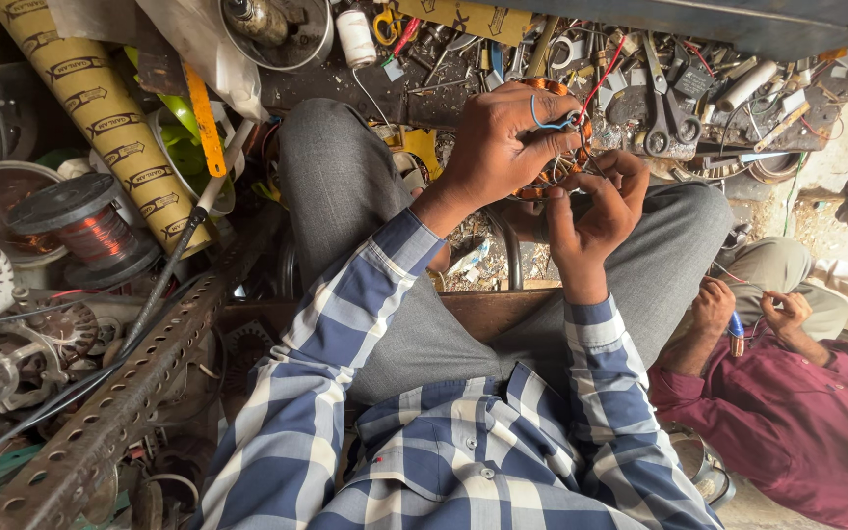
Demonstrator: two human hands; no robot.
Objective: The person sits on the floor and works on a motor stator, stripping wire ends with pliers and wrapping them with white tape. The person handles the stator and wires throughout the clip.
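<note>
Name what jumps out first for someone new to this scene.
At top centre, the left hand and right hand grip a ring of copper winding trailing blue and red wires. A copper wire spool sits at far left, and a second person's maroon sleeve fills the lower right.

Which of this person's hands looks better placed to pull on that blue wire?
Probably the left hand: the blue wire loops right across its fingers atop the copper coil. The right hand sits below the coil, seemingly steadying it.
</note>
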